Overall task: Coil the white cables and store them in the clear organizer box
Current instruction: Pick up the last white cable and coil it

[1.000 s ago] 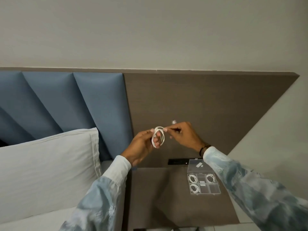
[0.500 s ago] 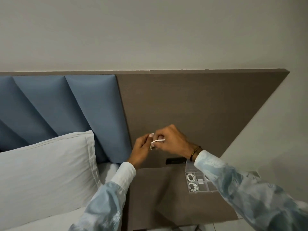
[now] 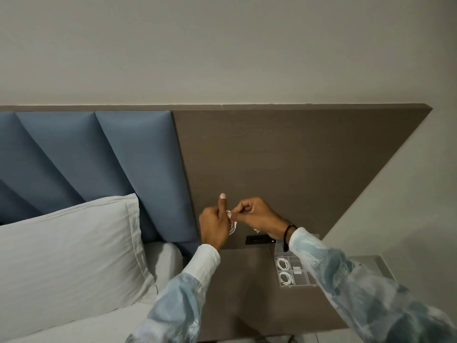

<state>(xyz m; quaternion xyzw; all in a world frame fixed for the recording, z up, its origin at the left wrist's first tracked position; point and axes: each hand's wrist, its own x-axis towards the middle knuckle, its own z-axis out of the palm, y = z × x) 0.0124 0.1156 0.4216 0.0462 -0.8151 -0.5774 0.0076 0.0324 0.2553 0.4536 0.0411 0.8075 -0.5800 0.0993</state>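
Observation:
My left hand (image 3: 214, 225) holds a small coil of white cable (image 3: 233, 227) in front of the wooden headboard, thumb raised. My right hand (image 3: 257, 216) pinches the cable's top with its fingertips, right beside the left hand. Most of the coil is hidden behind my fingers. Lower right, on the bedside table, stands the clear organizer box (image 3: 294, 269), its lid up. Two coiled white cables (image 3: 284, 271) lie in its left compartments. My right sleeve covers the box's right part.
A brown bedside table (image 3: 247, 288) lies below my hands. A black socket plate (image 3: 259, 240) sits on the headboard just under my right hand. A white pillow (image 3: 69, 256) and bed fill the left. Blue padded panels (image 3: 99, 157) stand behind the pillow.
The open loop seen a second ago is now bunched tight between both hands. My left thumb has lifted. The view has shifted, so the box sits further right under my sleeve.

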